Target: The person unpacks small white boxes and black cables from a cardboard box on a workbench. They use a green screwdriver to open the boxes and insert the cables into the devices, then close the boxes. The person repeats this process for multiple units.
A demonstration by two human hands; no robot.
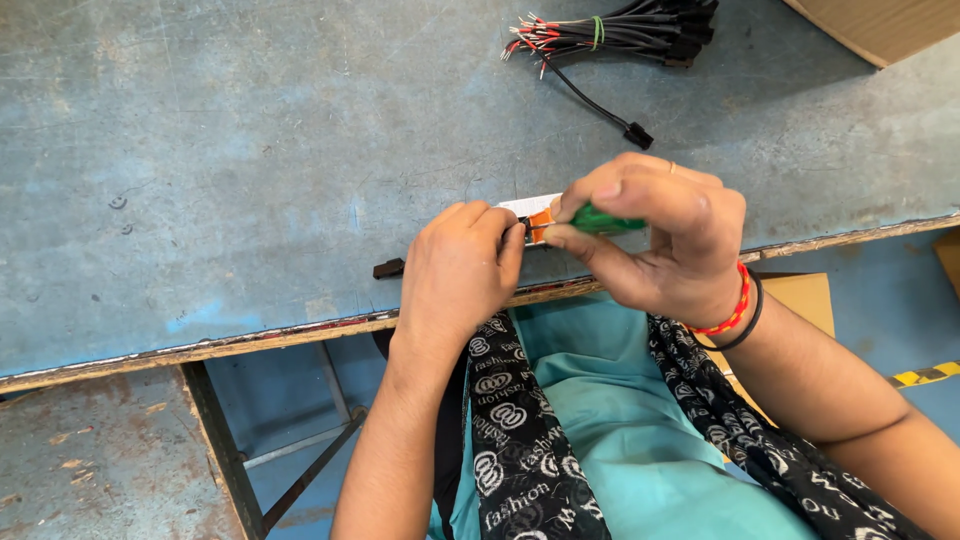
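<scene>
At frame centre our left hand (458,268) pinches a small black connector (524,229); our right hand (655,235) grips a green-handled tool (600,220) against it. We keep both steady, tip aligned. Wire bundle (620,35) lies upper right.

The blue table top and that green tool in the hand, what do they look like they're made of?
Table top: seemingly wood or board under matt blue paint; the paint is worn and scratched, and the front edge shows pale, chipped layers. Green tool, pinched in the right hand: probably plastic, since its handle looks glossy and slightly see-through. Its tip is hidden.
</scene>
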